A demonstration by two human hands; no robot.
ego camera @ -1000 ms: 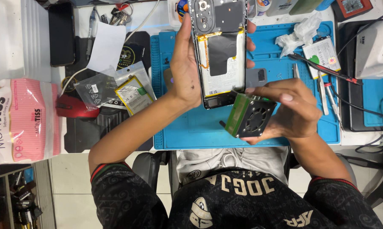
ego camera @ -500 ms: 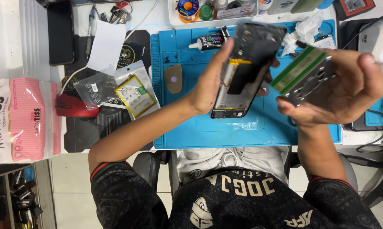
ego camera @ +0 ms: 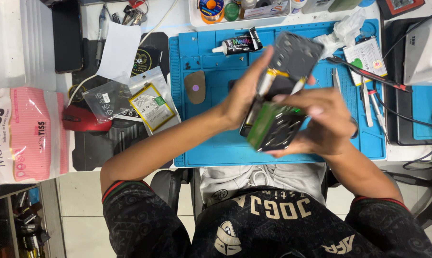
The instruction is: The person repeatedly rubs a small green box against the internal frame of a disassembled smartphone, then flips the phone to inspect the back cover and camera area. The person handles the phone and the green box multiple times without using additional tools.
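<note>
Green-edged small fan block [ego camera: 273, 126], dark grille facing up, sits in right hand [ego camera: 321, 122], fingers curled around it, thumb over top edge; held above near part of blue mat [ego camera: 211, 148]. Looks light, rigid plastic; grille prob. fragile, so grip by frame sides, not the grille.

Just beyond, touching/overlapping the fan: opened phone [ego camera: 285, 71], back off, dark inner frame and yellowish strip showing. Left hand [ego camera: 247, 91] closed on its left long edge, fingers wrapped behind. Phone tilted, top pointing away to the right. Judged thin, stiff, but delicate w/ exposed internals; hold by edges only. Some motion blur, fine detail not readable.

On mat further out: tan pick-shaped pad [ego camera: 195, 87], black glue tube [ego camera: 237, 45] w/ white nozzle, tweezers [ego camera: 366, 102] at right, crumpled wipe [ego camera: 342, 31].

Left of mat on counter [ego camera: 177, 19]: clear bags w/ yellow-framed battery [ego camera: 151, 106], red mouse [ego camera: 84, 119], pink tissue pack [ego camera: 27, 134]. Far edge: parts tray [ego camera: 242, 12].
</note>
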